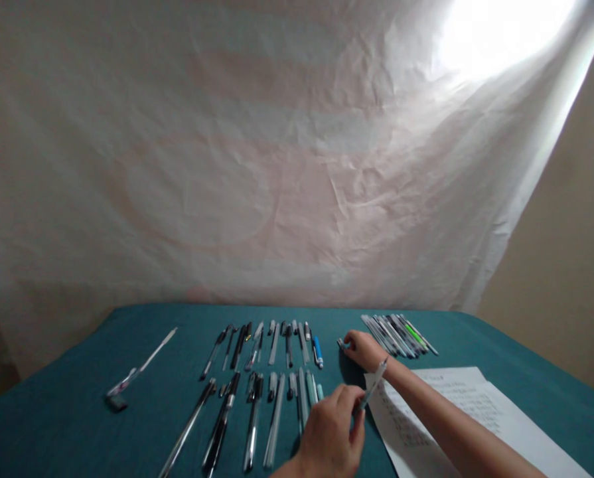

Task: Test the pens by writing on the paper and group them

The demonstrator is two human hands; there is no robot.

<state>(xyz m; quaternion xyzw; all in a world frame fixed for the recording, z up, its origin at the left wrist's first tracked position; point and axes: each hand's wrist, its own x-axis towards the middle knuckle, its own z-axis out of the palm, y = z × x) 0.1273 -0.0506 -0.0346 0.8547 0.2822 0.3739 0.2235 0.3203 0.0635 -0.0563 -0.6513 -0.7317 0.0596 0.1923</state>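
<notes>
My left hand (332,431) is low in the middle, its fingers pinched on a pale pen (375,383) that points up and to the right. My right hand (365,349) reaches across the teal table (77,411), with its arm lying over a printed sheet (480,405). Its fingers curl on a small dark piece (343,344) on the cloth, too small to name. Just left of both hands lie two rows of pens, a far row (271,344) and a near row (257,415).
A bundle of several pens (399,334) lies at the back right, beyond the sheet. A long thin white pen (145,364) and a small dark piece (116,401) lie at the left. A creased white cloth (257,166) hangs behind the table.
</notes>
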